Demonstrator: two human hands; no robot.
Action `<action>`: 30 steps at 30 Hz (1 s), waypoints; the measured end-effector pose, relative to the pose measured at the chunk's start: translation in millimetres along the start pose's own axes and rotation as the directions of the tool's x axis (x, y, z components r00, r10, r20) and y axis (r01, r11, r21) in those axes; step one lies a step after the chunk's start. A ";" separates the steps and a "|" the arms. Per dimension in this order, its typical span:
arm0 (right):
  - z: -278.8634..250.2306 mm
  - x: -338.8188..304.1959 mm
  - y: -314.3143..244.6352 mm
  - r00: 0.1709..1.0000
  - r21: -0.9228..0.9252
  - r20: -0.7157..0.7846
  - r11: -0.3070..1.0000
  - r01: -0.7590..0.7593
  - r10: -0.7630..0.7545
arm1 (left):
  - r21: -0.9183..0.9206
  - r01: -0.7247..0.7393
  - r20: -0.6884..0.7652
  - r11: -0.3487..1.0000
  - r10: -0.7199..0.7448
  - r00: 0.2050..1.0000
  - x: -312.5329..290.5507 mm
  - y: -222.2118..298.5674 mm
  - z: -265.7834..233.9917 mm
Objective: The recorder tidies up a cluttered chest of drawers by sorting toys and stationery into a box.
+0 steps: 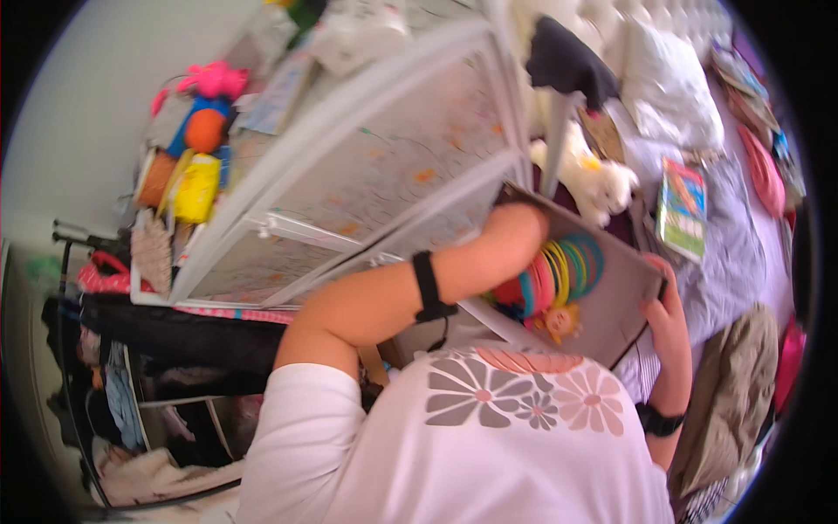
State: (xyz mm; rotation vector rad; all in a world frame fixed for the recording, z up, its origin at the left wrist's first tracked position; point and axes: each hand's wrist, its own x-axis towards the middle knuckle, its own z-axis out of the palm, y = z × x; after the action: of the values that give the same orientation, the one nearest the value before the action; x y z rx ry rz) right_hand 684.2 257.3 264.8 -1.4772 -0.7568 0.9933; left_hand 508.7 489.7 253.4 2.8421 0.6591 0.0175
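Note:
A grey-brown storage box (pixel 621 303) stands tilted in front of my chest. My right hand (pixel 661 293) grips its right rim, with the fingers wrapped over the edge. From the left my left arm reaches across the box's far left side; my left hand (pixel 524 234) is bent down there and its fingers are hidden. Close by it in the box lie several coloured rings (pixel 572 269) in teal, yellow and pink. A small toy figure with orange-yellow hair (pixel 559 322) rests below the rings.
Left of the box, a white-framed panel with a floral pattern (pixel 349 175) leans at an angle. A white plush toy (pixel 601 179), a book (pixel 682 210) and a white pillow (pixel 668 92) lie on the bed. Bright toys (pixel 201 183) are piled at far left, above a clothes rack (pixel 65 332).

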 end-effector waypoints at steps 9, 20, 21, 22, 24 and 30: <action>-6.9 3.0 7.2 0.997 0.042 -0.016 0.996 -0.078 0.079 | -0.271 -0.058 -0.166 0.961 0.013 0.986 -50.3 15.2 -194.7; 0.5 15.5 -1.3 0.995 0.050 0.000 0.993 -0.103 0.103 | 0.139 0.468 -0.475 0.873 -0.356 0.805 -56.6 -170.8 -275.3; 0.9 15.0 -0.6 0.992 0.049 0.004 0.991 -0.124 0.124 | 0.093 0.485 -0.415 0.870 -0.409 0.813 -55.7 -170.3 -275.7; 3.0 14.6 -3.4 0.991 0.046 -0.005 0.990 -0.130 0.130 | 0.091 0.486 -0.414 0.869 -0.411 0.812 -54.8 -169.8 -276.9; 3.1 16.4 -3.1 0.993 0.040 -0.007 0.992 -0.116 0.117 | 0.011 0.480 -0.384 0.877 -0.439 0.812 -54.0 -168.6 -280.1; 3.3 18.7 -5.7 0.992 0.025 0.003 0.992 -0.125 0.125 | 0.073 0.419 -0.410 0.905 -0.356 0.840 -56.5 -173.8 -278.1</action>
State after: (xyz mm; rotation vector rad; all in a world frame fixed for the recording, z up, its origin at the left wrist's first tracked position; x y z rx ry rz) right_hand 689.8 276.2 267.3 -1.5166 -0.6573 1.0943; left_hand 365.4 676.4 488.6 2.8126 1.3731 0.4957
